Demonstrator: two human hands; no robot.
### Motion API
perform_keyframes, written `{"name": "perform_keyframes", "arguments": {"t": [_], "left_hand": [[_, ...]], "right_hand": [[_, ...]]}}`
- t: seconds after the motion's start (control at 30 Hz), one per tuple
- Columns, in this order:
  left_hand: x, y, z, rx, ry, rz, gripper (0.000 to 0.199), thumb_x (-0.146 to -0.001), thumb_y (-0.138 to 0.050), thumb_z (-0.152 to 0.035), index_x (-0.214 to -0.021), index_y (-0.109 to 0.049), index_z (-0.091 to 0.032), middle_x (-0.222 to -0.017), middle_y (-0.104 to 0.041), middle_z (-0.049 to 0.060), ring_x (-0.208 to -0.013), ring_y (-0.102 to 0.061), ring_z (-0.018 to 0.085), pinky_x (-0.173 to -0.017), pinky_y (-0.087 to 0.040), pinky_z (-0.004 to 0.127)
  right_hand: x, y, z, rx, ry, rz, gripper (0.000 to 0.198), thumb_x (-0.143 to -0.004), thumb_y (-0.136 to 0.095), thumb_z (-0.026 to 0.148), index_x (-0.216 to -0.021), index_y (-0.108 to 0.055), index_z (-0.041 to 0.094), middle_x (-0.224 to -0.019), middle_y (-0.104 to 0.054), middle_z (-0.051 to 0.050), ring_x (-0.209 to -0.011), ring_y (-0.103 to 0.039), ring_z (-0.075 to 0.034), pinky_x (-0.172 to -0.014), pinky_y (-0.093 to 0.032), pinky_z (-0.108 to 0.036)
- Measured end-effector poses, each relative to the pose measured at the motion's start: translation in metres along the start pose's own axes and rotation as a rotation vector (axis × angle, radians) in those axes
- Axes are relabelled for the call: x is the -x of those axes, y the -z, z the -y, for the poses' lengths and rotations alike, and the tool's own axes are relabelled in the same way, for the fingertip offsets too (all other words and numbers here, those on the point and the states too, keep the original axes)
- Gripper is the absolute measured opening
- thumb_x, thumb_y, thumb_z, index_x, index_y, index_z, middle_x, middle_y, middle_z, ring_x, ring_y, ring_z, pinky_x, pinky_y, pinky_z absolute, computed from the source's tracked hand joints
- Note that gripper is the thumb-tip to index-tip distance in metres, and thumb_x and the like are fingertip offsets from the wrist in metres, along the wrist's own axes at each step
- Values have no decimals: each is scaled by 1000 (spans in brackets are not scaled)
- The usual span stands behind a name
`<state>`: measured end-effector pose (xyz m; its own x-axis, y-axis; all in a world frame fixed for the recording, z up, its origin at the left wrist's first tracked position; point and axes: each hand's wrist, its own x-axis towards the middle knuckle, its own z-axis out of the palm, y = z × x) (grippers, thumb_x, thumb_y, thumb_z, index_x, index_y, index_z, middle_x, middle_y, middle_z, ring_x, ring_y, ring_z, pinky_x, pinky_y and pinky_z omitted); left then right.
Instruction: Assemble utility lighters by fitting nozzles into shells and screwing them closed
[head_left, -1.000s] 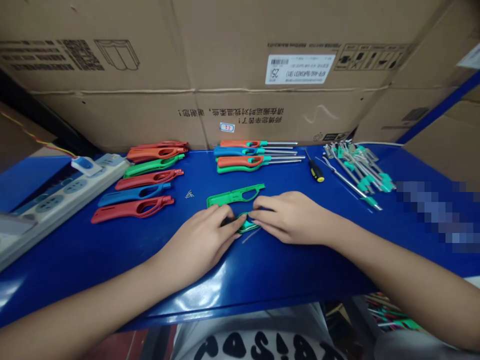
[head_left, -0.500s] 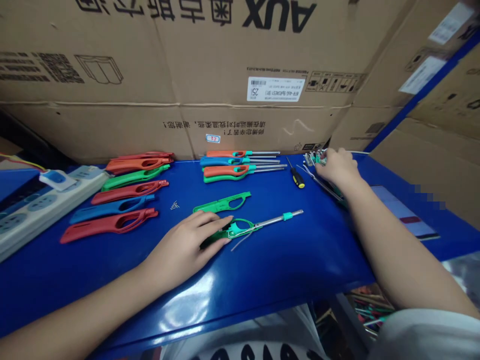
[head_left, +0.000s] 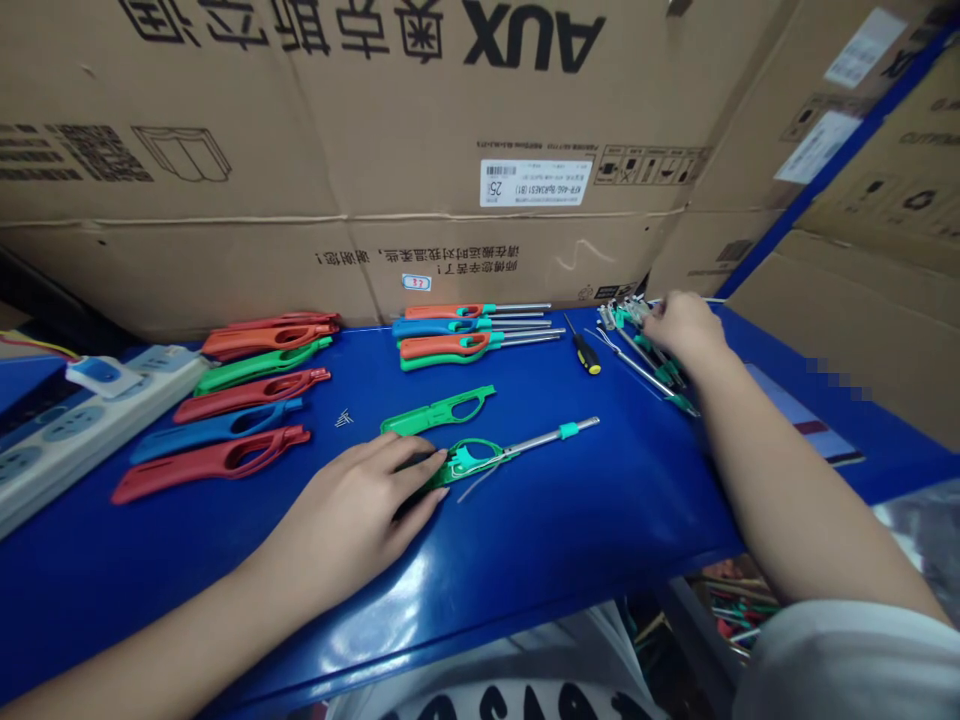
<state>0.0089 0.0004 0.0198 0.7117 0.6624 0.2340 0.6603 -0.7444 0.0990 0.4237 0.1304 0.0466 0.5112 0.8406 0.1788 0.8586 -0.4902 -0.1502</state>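
Note:
My left hand [head_left: 367, 500] is closed around the handle end of a green gas lighter [head_left: 484, 462], which lies opened on the blue table. Its metal tube with a teal collar points right, and thin wires stick out below. Beyond it lies a loose green half shell [head_left: 442, 408]. At the back right, my right hand [head_left: 686, 325] has its fingers bent down at a pile of lighter inner parts [head_left: 622, 315], with metal tubes, teal pieces and white wires. Whatever the fingertips pinch is hidden. A yellow-and-black screwdriver [head_left: 586, 355] lies left of that pile.
Several coloured lighter shells [head_left: 217, 460] line the left side, beside a white power strip [head_left: 82, 415]. Assembled lighters [head_left: 450, 345] lie at the back middle. Small screws [head_left: 343, 418] rest near the shells. A cardboard wall [head_left: 300, 260] borders the back; a flat phone-like object [head_left: 810, 425] lies right.
The view has shifted slightly. My right hand has moved a little off the pile's parts, so more tubes show beneath it. My left hand stays on the green lighter.

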Motion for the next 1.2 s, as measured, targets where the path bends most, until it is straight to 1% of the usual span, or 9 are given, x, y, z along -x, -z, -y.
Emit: {"name": "perform_keyframes", "arguments": {"t": [0.07, 0.17, 0.33, 0.4, 0.5, 0.63, 0.8, 1.03, 1.2], "left_hand": [[0, 0, -1, 8, -3, 12, 37, -102, -46, -33, -120, -74, -18, -114, -71, 12, -98, -69, 28, -86, -60, 45], [0, -2, -2, -19, -4, 22, 38, -103, -44, -32, -122, -73, -16, -111, -70, 14, -96, -68, 29, -83, -60, 46], [-1, -7, 2, 50, 22, 15, 36, -103, -46, -31, -121, -73, -15, -110, -69, 14, -99, -67, 30, -85, -59, 48], [-2, -8, 4, 166, 53, -14, 32, -102, -52, -32, -121, -73, -17, -114, -69, 13, -104, -66, 28, -91, -57, 47], [-6, -7, 4, 370, 132, -102, 31, -94, -66, -37, -120, -73, -22, -122, -70, 10, -112, -64, 28, -99, -54, 46], [-12, -3, -7, 747, 245, -233, 19, -96, -64, -35, -100, -79, -23, -106, -76, 5, -103, -69, 22, -96, -56, 38], [-14, -3, -16, 969, 384, -307, 18, -91, -69, -37, -89, -79, -22, -100, -77, 5, -99, -71, 21, -93, -59, 37], [-15, -6, -12, 1070, 523, -354, 25, -91, -67, -40, -98, -72, -17, -111, -76, 8, -107, -71, 22, -97, -57, 36], [-14, -9, -10, 1096, 520, -296, 30, -94, -62, -43, -109, -67, -17, -105, -75, 7, -100, -71, 20, -92, -57, 34]], "right_hand": [[10, 8, 11, -265, 104, -51, 11, -88, -62, 26, -92, -66, 17, -101, -69, -14, -95, -64, -25, -79, -48, -35], [42, 15, 41, -774, 256, 48, 13, -89, -63, 31, -90, -65, 18, -85, -67, -6, -72, -59, -16, -65, -46, -29], [124, 12, 94, -1148, 668, 582, 32, -80, -73, 47, -89, -65, 17, -71, -60, 2, -58, -49, -11, -54, -40, -24], [153, 7, 105, -1159, 822, 711, 31, -81, -74, 46, -85, -65, 17, -74, -61, 1, -65, -53, -11, -61, -45, -25], [178, -2, 108, -1158, 970, 677, 23, -89, -69, 40, -90, -67, 17, -80, -64, 0, -73, -57, -13, -71, -49, -27], [188, -14, 103, -1230, 1051, 589, 13, -88, -70, 30, -93, -68, 18, -90, -70, -2, -81, -64, -14, -79, -53, -30], [190, -20, 103, -1202, 1087, 548, 12, -88, -71, 29, -93, -69, 19, -89, -72, -2, -81, -67, -14, -78, -55, -30], [182, -12, 95, -773, 1390, 328, 9, -91, -62, 21, -98, -68, 18, -95, -71, -5, -92, -63, -18, -90, -46, -37], [173, -12, 88, -428, 1641, 260, 19, -98, -58, 34, -98, -69, 18, -95, -68, -5, -84, -61, -17, -76, -43, -33]]}}
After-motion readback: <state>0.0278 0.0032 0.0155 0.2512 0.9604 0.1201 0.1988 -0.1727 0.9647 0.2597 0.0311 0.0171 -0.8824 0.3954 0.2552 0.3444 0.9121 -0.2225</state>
